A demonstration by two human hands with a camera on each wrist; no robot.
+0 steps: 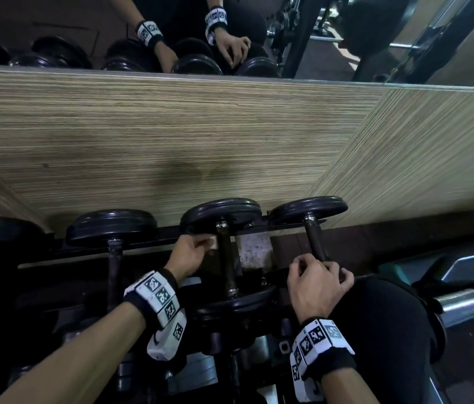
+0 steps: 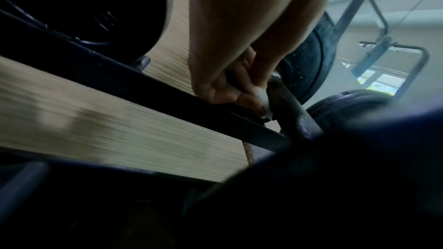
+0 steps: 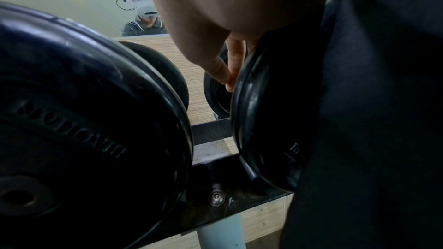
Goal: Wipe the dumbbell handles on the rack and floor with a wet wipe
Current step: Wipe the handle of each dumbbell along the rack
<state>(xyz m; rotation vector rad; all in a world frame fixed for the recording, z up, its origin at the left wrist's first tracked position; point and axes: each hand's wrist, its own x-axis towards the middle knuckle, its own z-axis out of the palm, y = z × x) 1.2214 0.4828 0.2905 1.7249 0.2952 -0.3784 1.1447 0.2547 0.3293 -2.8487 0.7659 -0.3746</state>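
Note:
Black dumbbells lie across a black rack rail (image 1: pixel 165 232). My left hand (image 1: pixel 192 253) is just left of the middle dumbbell's dark handle (image 1: pixel 225 258). In the left wrist view its fingertips (image 2: pixel 249 96) pinch a white wet wipe (image 2: pixel 263 99) against that handle (image 2: pixel 290 109) near the far plate. My right hand (image 1: pixel 317 277) curls around the near end of the rightmost dumbbell's handle (image 1: pixel 315 243). In the right wrist view its thumb and a finger (image 3: pixel 227 75) reach behind that dumbbell's near plate (image 3: pixel 251 105).
A wood-grain panel (image 1: pixel 230 141) rises behind the rack, with a mirror (image 1: pixel 84 24) above it. More dumbbells (image 1: pixel 113 225) fill the rack to the left. My knee in black trousers (image 1: pixel 381 316) is at the right, beside a chrome bar (image 1: pixel 462 298).

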